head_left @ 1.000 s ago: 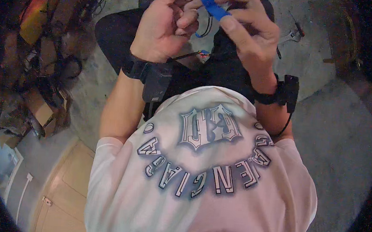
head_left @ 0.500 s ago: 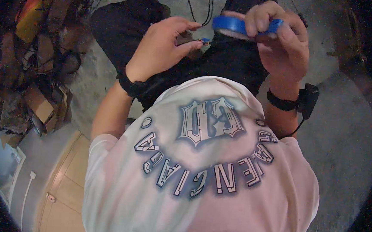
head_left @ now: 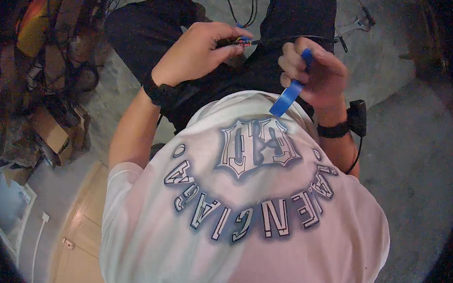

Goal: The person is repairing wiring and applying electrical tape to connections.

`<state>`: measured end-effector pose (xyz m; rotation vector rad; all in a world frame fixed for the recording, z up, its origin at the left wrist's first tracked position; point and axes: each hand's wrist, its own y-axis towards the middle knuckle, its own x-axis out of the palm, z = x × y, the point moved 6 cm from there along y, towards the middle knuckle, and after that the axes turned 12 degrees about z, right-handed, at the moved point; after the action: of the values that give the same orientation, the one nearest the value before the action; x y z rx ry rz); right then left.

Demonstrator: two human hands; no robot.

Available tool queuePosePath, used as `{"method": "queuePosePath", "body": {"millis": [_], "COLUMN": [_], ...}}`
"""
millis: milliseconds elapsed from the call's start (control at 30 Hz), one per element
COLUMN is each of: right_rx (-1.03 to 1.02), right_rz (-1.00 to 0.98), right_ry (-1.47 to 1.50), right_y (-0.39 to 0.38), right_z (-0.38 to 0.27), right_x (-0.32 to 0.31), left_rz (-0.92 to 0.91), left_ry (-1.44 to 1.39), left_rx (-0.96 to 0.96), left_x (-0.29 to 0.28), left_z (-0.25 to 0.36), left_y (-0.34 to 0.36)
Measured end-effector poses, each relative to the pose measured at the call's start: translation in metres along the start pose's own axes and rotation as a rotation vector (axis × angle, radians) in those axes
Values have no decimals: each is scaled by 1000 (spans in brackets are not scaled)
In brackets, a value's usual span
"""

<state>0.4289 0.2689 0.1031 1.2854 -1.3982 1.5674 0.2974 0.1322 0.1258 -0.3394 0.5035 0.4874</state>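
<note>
My left hand (head_left: 193, 52) pinches a bundle of thin coloured wires (head_left: 243, 40) between thumb and fingers, with a bit of blue around it. Above my lap, on the right, my right hand (head_left: 320, 72) grips a roll of blue tape (head_left: 288, 99), which is tilted on edge with its lower part hanging past the fingers. A black cable (head_left: 281, 39) stretches from near the wires toward the right, behind my right hand. Another black cable (head_left: 254, 8) loops above the wires, with a blue patch close to its lower end.
On the grey floor at the upper right lies a pale metal tool (head_left: 354, 27) beside dark cords. Piled cardboard (head_left: 51, 129) and dark clutter fill the left side. A wooden door (head_left: 81, 231) stands at the lower left. Black trousers (head_left: 304, 13) cover my spread legs.
My right hand has come down and toward me with the tape roll, which has turned from flat to upright. The coloured wires in my left hand show more plainly.
</note>
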Motion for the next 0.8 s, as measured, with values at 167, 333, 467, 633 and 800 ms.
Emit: {"method": "queuePosePath", "body": {"millis": [167, 333, 467, 633, 800], "right_rx": [38, 72, 163, 156, 62], "right_rz": [129, 152, 167, 192, 247], "right_ry": [-46, -39, 33, 10, -256], "right_y": [14, 28, 45, 71, 82], "right_z": [15, 20, 28, 44, 48], "right_x": [-7, -10, -14, 6, 13], "left_rz": [50, -20, -47, -54, -12], "left_ry": [-80, -189, -357, -350, -356], "left_rx": [12, -190, -191, -214, -231], "left_x": [-15, -26, -34, -69, -79], "left_z": [-11, -22, -33, -37, -44], "left_y": [6, 11, 14, 16, 17]}}
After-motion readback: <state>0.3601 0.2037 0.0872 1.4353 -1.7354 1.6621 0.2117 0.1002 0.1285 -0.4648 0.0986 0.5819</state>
